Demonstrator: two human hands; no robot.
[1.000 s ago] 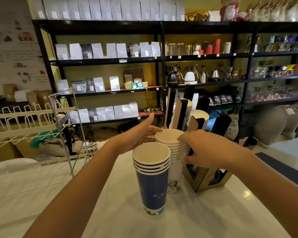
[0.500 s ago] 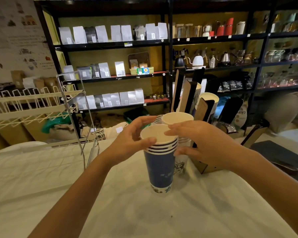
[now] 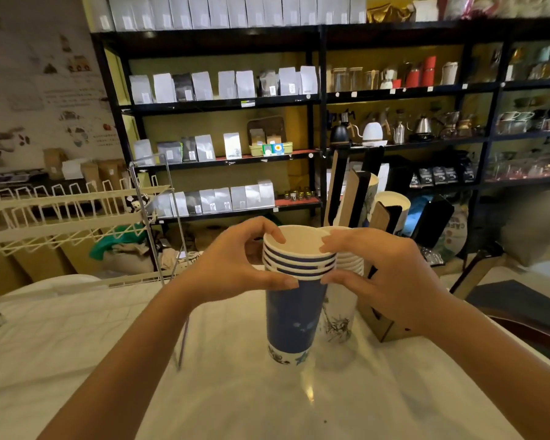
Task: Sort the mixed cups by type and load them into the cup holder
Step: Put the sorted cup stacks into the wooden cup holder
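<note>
A stack of several blue paper cups stands on the white table in the middle. Both hands grip its top rims: my left hand from the left, my right hand from the right, fingers and thumbs pinching the upper cups. Right behind it a stack of white printed cups stands, partly hidden by my right hand. The brown and black cup holder rises to the right, with white cups showing in its slots.
A white wire rack with a metal frame stands at the table's left. Black shelves with bags, kettles and jars fill the back. A dark tray lies at the right edge.
Both hands moved from the white stack to the blue stack and closed on its top rims. The camera moved closer.
</note>
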